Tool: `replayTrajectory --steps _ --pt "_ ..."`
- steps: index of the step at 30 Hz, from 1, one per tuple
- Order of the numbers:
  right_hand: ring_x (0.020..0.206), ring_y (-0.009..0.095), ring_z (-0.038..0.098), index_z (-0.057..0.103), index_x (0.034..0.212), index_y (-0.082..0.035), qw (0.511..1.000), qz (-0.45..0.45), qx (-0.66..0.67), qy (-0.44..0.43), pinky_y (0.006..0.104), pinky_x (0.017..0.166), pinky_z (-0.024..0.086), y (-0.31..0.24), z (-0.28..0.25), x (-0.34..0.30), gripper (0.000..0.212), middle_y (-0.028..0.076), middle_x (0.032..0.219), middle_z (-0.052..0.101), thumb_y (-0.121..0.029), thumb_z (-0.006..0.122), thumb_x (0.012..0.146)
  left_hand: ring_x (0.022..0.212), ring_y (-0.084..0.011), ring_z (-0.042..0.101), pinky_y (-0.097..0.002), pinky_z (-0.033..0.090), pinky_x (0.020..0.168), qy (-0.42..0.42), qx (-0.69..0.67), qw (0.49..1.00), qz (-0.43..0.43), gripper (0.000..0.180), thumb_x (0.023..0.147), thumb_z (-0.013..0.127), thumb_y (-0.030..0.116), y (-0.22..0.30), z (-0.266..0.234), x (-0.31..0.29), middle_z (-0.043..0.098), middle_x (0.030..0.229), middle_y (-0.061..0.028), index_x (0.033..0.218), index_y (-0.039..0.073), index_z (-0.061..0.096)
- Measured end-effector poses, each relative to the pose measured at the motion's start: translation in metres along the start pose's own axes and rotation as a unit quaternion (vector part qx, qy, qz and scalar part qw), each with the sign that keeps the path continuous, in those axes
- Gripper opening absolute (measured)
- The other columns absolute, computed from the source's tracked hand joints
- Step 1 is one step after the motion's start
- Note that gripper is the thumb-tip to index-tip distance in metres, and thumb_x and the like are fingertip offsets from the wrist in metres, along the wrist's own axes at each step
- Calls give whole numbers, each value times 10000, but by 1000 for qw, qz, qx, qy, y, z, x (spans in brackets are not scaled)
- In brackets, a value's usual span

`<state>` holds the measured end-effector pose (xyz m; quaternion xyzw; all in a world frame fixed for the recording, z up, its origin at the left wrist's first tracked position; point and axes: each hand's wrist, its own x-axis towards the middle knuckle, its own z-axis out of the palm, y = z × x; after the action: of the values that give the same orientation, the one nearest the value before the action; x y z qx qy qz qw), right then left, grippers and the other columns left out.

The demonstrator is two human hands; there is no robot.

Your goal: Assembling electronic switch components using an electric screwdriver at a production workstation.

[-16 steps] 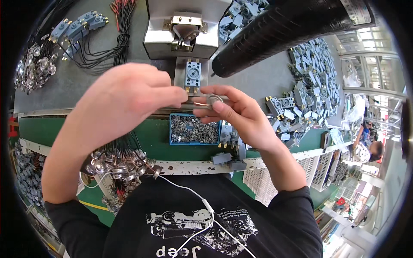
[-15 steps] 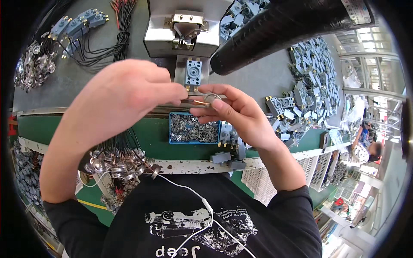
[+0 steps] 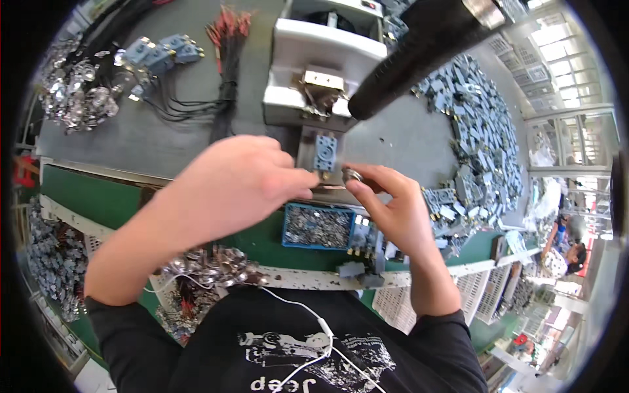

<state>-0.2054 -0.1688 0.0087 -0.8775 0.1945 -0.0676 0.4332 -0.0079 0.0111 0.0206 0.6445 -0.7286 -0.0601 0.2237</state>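
My left hand (image 3: 246, 187) is closed in a pinch, its fingertips on a thin wire with a coppery end (image 3: 333, 187). Facing it, my right hand (image 3: 396, 206) grips a small round metal cap (image 3: 352, 175) between thumb and fingers. The wire end points toward the cap; whether they touch I cannot tell. Just beyond both hands, a grey-blue plastic block (image 3: 325, 152) with brass terminals lies on a metal fixture (image 3: 306, 152). Nearer to me is a blue tray (image 3: 284, 229) full of small metal pieces.
Behind the fixture stands a white machine (image 3: 331, 49) with a metal head (image 3: 322, 88). A thick black hose (image 3: 400, 65) slants in from the upper right. Grey-blue blocks (image 3: 481, 144) are heaped at right; black wires (image 3: 226, 105) and metal caps (image 3: 82, 95) lie at left.
The view has shifted, so the bench things appear lower and further right. My hands have come slightly apart, and the round cap has turned within my right fingers.
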Motion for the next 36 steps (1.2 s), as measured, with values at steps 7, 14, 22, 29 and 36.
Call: replayTrajectory --steps 7,14,22,29,36 --pt "870 210 733 694 1189 9 996 -24 6 80 323 788 566 4 9 4 210 166 1041 761 -105 641 1020 781 -286 678 -409 544 728 21 -73 996 -49 152 916 695 204 10 25 1 704 788 -96 989 82 749" --pt "938 194 685 595 1244 46 915 21 401 -26 326 851 549 17 10 4 234 137 1043 706 -112 510 1094 781 -271 688 -391 550 704 65 -114 991 -4 100 871 676 132 -9 20 5 704 818 -81 954 91 712" --pt "955 113 666 652 1313 23 950 55 257 -167 292 874 565 -4 -12 2 356 69 1120 711 -34 714 967 748 -213 552 -355 462 688 30 21 999 21 158 801 761 154 -2 26 -6 532 740 -25 931 94 693" --pt "1018 141 704 646 1320 48 969 4 162 -187 299 918 572 -5 -12 2 443 102 1122 745 -3 781 902 834 -247 628 -386 502 743 67 -128 989 -33 155 812 772 90 5 19 -2 609 812 -52 947 93 697" --pt "1061 201 716 609 1348 75 886 39 432 -166 337 936 588 8 6 -9 434 148 1138 739 -65 738 957 790 -262 644 -367 514 673 91 -182 979 -17 166 795 797 43 -3 16 -4 626 833 -58 941 79 726"
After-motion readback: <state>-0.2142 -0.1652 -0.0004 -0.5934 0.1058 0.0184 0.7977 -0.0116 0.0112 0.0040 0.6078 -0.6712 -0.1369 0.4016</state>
